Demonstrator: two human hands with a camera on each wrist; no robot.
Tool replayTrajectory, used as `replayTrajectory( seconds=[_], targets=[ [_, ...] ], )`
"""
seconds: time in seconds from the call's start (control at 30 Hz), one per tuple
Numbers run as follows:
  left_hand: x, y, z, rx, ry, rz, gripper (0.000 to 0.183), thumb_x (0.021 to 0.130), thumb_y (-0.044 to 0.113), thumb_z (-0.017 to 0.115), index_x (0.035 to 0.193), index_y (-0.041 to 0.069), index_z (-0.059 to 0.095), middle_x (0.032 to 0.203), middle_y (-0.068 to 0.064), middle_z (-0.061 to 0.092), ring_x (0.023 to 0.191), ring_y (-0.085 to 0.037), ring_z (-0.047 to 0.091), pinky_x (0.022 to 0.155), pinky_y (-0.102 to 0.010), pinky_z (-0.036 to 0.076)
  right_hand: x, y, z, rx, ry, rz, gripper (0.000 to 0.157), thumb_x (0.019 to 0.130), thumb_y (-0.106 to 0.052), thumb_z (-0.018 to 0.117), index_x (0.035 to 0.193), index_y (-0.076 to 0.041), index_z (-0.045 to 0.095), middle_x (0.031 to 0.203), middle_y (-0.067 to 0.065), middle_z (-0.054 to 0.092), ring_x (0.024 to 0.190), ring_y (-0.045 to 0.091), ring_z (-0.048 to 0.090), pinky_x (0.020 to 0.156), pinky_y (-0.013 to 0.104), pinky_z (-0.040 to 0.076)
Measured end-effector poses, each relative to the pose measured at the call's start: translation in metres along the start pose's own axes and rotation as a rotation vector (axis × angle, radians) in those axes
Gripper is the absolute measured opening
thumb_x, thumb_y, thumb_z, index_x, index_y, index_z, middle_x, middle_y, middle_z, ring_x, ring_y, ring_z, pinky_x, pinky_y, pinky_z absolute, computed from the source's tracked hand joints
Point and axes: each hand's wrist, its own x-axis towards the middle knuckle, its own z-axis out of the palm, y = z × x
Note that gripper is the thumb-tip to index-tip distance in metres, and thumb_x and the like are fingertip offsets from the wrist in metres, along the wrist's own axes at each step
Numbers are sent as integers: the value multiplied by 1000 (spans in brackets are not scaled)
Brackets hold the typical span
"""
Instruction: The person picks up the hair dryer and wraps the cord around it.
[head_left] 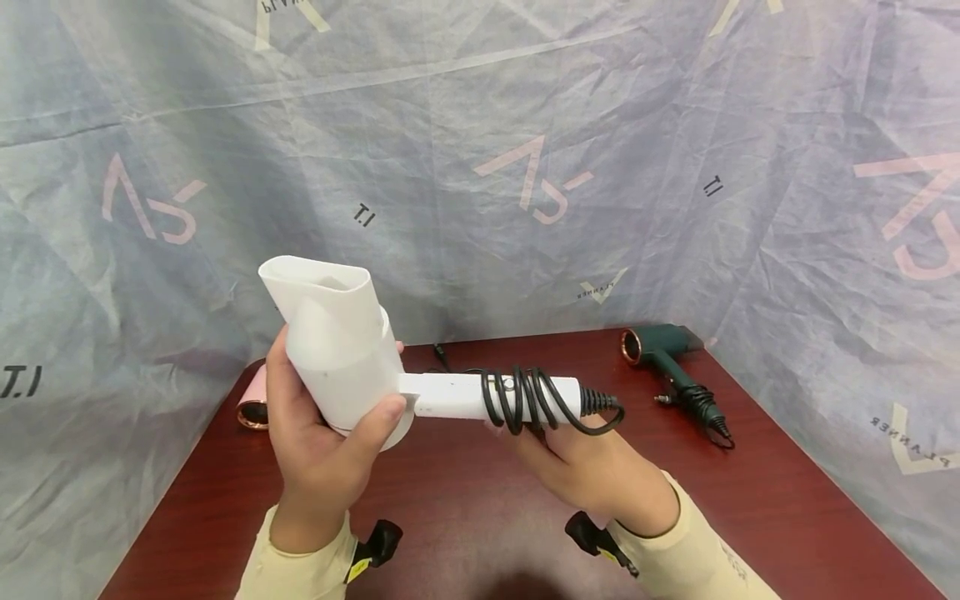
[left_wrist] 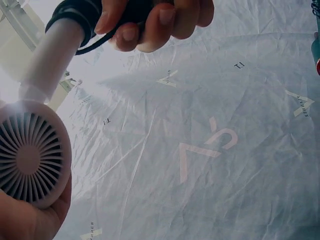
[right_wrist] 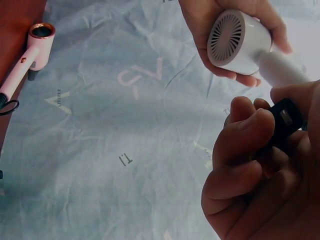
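Observation:
A white hair dryer (head_left: 337,342) is held up over the table, its flat nozzle pointing up and its handle lying sideways to the right. My left hand (head_left: 322,454) grips the barrel, thumb in front and fingers behind. The vented rear grille (left_wrist: 27,159) shows in the left wrist view. Black cord (head_left: 517,404) is wound in several loops round the handle. Below the handle end, my right hand (head_left: 600,471) has curled fingers that pinch the black plug (right_wrist: 287,120), best seen in the right wrist view.
On the dark red table (head_left: 457,517), a green hair dryer (head_left: 663,342) with wrapped cord lies at the back right. A pink hair dryer (right_wrist: 42,50) lies at the left, partly hidden by my left hand in the head view. Grey printed sheeting (head_left: 450,167) hangs behind and beside the table.

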Motion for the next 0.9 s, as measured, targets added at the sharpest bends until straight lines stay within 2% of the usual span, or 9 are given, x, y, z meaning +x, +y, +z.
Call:
replayTrajectory(
  seconds=[0.07, 0.13, 0.23, 0.37, 0.53, 0.67, 0.77, 0.9],
  targets=[
    [-1, 0, 0, -1, 4, -23, 81, 72, -12, 75, 142, -18, 36, 123, -27, 57, 98, -36, 67, 87, -39, 61, -2, -1, 1, -24, -34, 58, 17, 103, -26, 64, 120, -25, 61, 96, -14, 57, 87, -1, 54, 83, 19, 46],
    [-3, -1, 0, 6, 11, -40, 82, 72, -14, 74, 144, -17, 35, 125, -27, 57, 99, -36, 67, 88, -39, 60, -4, -1, 1, -16, -74, 127, 17, 103, -33, 65, 118, -29, 59, 94, -18, 54, 84, -3, 52, 80, 18, 46],
    [-5, -2, -1, 60, 20, -49, 84, 72, -13, 76, 146, -15, 35, 128, -26, 56, 103, -35, 65, 89, -37, 58, -5, 0, 1, 6, -107, 171, 13, 102, -38, 65, 111, -31, 60, 86, -19, 54, 76, -3, 51, 72, 19, 47],
    [-6, -5, -2, 150, 30, -47, 86, 73, -8, 80, 147, -14, 35, 131, -24, 55, 109, -34, 61, 91, -36, 54, -3, 3, 3, 60, -139, 166, 23, 95, -44, 73, 106, -30, 58, 77, -17, 51, 66, -1, 49, 62, 17, 45],
    [-6, -6, -3, 183, 43, -75, 87, 73, -7, 80, 148, -12, 36, 130, -23, 55, 109, -32, 60, 92, -34, 54, 0, 6, 5, 72, -173, 113, 33, 86, -31, 84, 105, -27, 57, 72, -13, 51, 61, -2, 47, 56, 12, 41],
    [-7, -6, -2, 177, 43, -107, 87, 73, -8, 79, 149, -9, 37, 130, -22, 56, 108, -32, 60, 91, -34, 54, 0, 6, 6, 38, -139, 94, 24, 89, -20, 78, 105, -26, 61, 80, -17, 57, 65, -4, 47, 58, 11, 38],
    [-7, -6, -2, 185, 44, -117, 87, 73, -8, 79, 149, -8, 37, 130, -22, 55, 108, -32, 60, 91, -34, 53, 1, 6, 8, 16, -85, 88, 19, 95, -26, 76, 110, -24, 66, 87, -18, 60, 67, -2, 48, 60, 11, 39],
    [-7, -6, -3, 207, 43, -111, 89, 72, -8, 79, 150, -8, 36, 131, -22, 55, 109, -32, 58, 90, -34, 53, 1, 7, 9, -58, 25, 76, 21, 91, -40, 79, 103, -26, 70, 79, -18, 56, 67, -1, 49, 62, 11, 40]
  ],
)
